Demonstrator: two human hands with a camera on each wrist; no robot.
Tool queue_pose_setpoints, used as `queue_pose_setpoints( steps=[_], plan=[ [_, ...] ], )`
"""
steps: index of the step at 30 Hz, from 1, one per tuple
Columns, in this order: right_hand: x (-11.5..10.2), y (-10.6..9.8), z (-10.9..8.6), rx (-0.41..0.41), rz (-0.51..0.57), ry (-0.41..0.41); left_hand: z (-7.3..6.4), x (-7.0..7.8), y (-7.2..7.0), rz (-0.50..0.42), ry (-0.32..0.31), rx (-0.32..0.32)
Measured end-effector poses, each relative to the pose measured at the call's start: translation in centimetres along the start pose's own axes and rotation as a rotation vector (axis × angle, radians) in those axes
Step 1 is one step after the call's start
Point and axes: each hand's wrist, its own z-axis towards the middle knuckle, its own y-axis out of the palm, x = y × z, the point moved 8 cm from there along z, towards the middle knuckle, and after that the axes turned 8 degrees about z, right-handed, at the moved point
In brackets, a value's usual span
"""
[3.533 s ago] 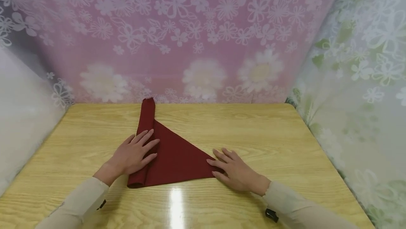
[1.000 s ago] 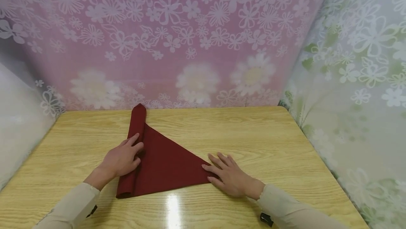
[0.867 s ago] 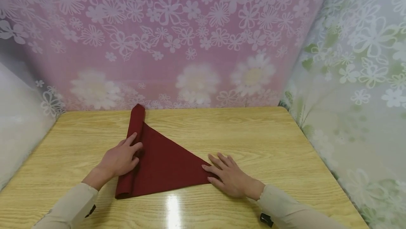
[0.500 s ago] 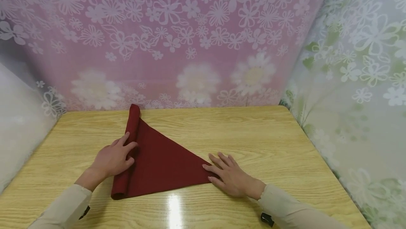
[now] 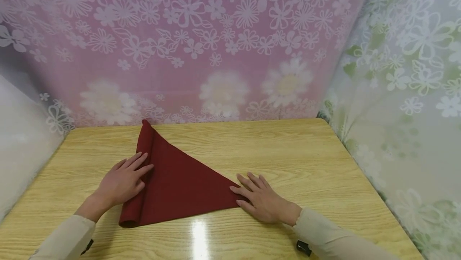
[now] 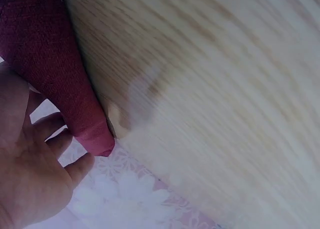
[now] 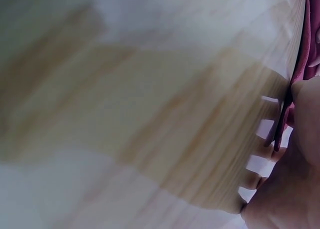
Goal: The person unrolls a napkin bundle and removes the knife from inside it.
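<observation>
A dark red cloth (image 5: 187,184) lies on the table as a flat triangle, its left side wound into a roll (image 5: 130,214). My left hand (image 5: 120,182) rests across the middle of this roll with its fingers spread and extended. In the left wrist view, the roll (image 6: 75,94) passes beside the fingers of my left hand (image 6: 35,169). My right hand (image 5: 263,200) presses the cloth's right-hand corner with outstretched fingers, covering the tip. The right wrist view catches only an edge of the cloth (image 7: 300,64) by my right hand (image 7: 295,169).
The wood-grain table (image 5: 288,152) carries a bright light reflection near its front. A pink flowered sheet (image 5: 201,44) hangs behind the back edge, close to the roll's far end. A pale flowered covering (image 5: 414,92) borders the right side.
My left hand and the roll have moved left, and the flat triangle has grown wider as the cloth unrolled. The left fingers have straightened. My right hand has stayed on the corner.
</observation>
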Motion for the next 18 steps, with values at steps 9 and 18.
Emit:
queue_pose_setpoints(
  steps=[9, 18],
  plan=[
    [-0.1, -0.1, 0.0, -0.01, -0.008, 0.004, -0.8, -0.9, 1.3, -0.129, -0.07, -0.14],
    [-0.3, -0.3, 0.0, -0.027, 0.004, 0.008, -1.2, -0.7, 2.4, -0.13, -0.1, -0.197]
  ],
)
